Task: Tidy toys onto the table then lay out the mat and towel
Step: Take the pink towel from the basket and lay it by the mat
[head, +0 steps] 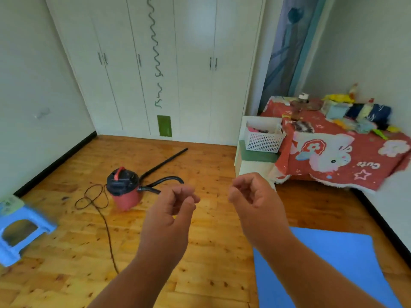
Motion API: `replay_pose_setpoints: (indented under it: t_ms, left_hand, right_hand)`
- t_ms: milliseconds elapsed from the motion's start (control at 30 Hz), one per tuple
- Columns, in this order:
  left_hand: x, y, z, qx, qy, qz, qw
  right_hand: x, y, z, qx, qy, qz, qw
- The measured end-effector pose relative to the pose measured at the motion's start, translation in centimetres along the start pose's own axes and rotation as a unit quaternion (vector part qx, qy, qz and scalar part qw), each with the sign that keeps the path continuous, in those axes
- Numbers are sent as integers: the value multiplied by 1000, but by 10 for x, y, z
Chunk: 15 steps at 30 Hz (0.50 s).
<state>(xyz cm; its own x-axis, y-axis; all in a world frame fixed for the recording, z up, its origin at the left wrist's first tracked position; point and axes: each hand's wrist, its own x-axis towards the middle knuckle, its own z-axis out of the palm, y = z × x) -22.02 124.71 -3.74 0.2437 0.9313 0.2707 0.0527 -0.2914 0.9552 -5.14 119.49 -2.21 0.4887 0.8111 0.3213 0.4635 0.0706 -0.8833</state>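
Both of my hands are raised in front of me over the wooden floor. My left hand [171,210] has loosely curled fingers and holds nothing. My right hand [255,196] is likewise loosely curled with nothing in it. A blue mat [347,258] lies flat on the floor at the lower right, partly under my right forearm. The table [333,152] at the right is draped in a red cartoon cloth, with several toys [360,114] piled along its far side. A folded green towel [258,155] lies under a white basket [262,138] beside the table.
A red vacuum cleaner [124,187] with black hose, wand and a cord trailing toward me stands on the floor at centre left. A blue plastic stool [20,227] is at the far left. White wardrobe doors [178,63] fill the back wall.
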Motion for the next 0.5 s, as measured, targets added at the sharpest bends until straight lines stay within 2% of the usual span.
replay_pose_setpoints:
  t_ms: [100,267,500]
  left_hand:
    - [110,-19,23,5,-46,-12,999]
    - [241,-32,78,-10,-117,-13,993]
    - [405,-119,180,-4,-187,-48,981]
  right_hand:
    - [88,19,8,-10,49,36,998]
    - [193,48,0,-30,97,61,993]
    - [371,151,-4,-32,152,81,985]
